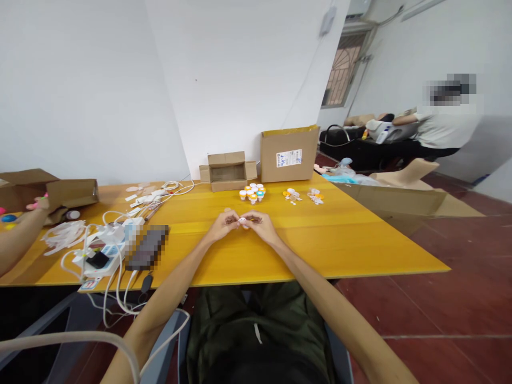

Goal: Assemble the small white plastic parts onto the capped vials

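My left hand (224, 224) and my right hand (259, 224) meet above the wooden table, fingertips pinched together. Between them they hold a small white round piece with pinkish marks (242, 220), partly covered by the fingers; its exact kind is too small to make out. Just beyond stands a cluster of small white pieces with orange and teal bands (252, 192). Right of that cluster lie loose white, clear and orange parts (292, 194), with a second small group of clear and orange parts (316, 196) beside it.
An open small carton (228, 173) and a taller cardboard box (288, 157) stand at the back. On the left are a power strip (116, 248) with tangled white cables and a dark phone (147, 248). A co-worker's arm (24, 234) reaches toward another carton (76, 193).
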A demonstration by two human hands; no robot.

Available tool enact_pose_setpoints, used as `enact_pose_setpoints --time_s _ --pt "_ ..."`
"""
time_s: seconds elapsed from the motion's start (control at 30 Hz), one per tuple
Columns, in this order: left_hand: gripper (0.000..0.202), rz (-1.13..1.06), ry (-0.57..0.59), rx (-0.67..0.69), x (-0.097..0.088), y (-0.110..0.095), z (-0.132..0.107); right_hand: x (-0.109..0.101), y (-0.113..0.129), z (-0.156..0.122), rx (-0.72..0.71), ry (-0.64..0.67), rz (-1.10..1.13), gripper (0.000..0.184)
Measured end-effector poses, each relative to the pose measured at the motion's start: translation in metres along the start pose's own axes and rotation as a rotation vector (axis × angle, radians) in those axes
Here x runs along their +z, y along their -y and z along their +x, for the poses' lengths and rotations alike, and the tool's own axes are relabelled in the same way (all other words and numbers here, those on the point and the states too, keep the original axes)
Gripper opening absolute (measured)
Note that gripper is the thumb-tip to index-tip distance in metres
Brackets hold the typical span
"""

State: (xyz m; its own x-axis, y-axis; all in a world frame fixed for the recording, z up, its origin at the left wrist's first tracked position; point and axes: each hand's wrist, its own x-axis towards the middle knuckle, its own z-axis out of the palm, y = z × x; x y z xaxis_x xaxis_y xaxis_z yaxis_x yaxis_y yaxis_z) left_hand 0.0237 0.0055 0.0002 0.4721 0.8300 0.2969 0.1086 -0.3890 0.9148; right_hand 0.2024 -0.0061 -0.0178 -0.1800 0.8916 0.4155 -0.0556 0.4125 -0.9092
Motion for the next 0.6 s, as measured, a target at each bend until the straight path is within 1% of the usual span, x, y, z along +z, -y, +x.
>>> enact_pose_setpoints --time_s 0.23,0.37,0.47,0.6 --pt "0.022 0.021 -0.002 0.028 0.0014 -0.0053 -0.0003 0.0008 0.0004 0.0002 -0.004 -0.008 0.004 0.024" --pt "0.025 0.056 -0.041 0.043 0.0023 -0.0077 -0.0005 0.0028 0.0021 0.0002 -0.004 -0.027 0.010 0.023" --pt "0.025 0.078 -0.072 0.064 0.0023 -0.0071 -0.0004 0.0042 0.0031 0.0001 -0.011 -0.039 -0.005 0.022" --pt "0.025 0.086 -0.082 0.075 0.0020 -0.0041 -0.0001 0.0055 0.0043 -0.0004 -0.032 -0.049 -0.040 0.021"
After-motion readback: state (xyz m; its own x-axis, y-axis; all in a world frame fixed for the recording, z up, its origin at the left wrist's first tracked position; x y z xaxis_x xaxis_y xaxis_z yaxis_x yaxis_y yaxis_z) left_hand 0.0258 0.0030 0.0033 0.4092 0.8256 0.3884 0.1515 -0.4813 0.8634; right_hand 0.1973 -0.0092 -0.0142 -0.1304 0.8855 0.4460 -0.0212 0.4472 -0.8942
